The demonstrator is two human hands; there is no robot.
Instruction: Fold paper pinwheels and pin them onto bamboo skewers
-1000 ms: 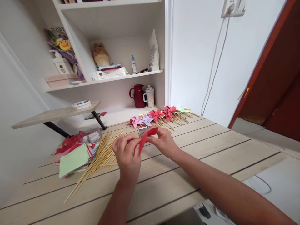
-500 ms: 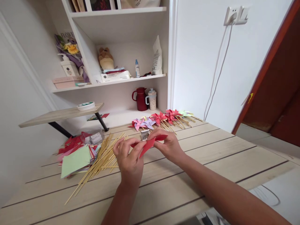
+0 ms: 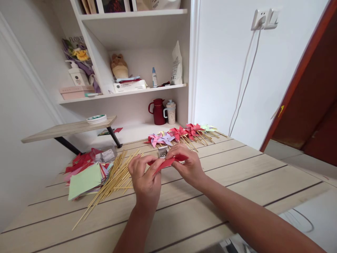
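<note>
Between my hands is a piece of folded red paper (image 3: 166,164), held above the wooden table. My left hand (image 3: 146,177) pinches its left side between thumb and fingers. My right hand (image 3: 188,165) grips the right side, with the fingers curled over the top. Parts of the paper are hidden by my fingers. Just behind the hands stands a small open box (image 3: 163,152) with tiny shiny pieces inside. Left of my left hand lies a pile of thin wooden sticks (image 3: 116,177).
Finished paper pinwheels (image 3: 179,133) on sticks lie along the table's back edge. Stacked coloured paper (image 3: 85,181) and red cut paper (image 3: 84,160) sit at left, beneath a small raised shelf (image 3: 71,127). A red jug (image 3: 158,111) and a cup (image 3: 171,112) stand behind.
The red paper has tilted flatter in my fingers, its front flap rising slightly. Both hands stay in nearly the same place and keep hold of it.
</note>
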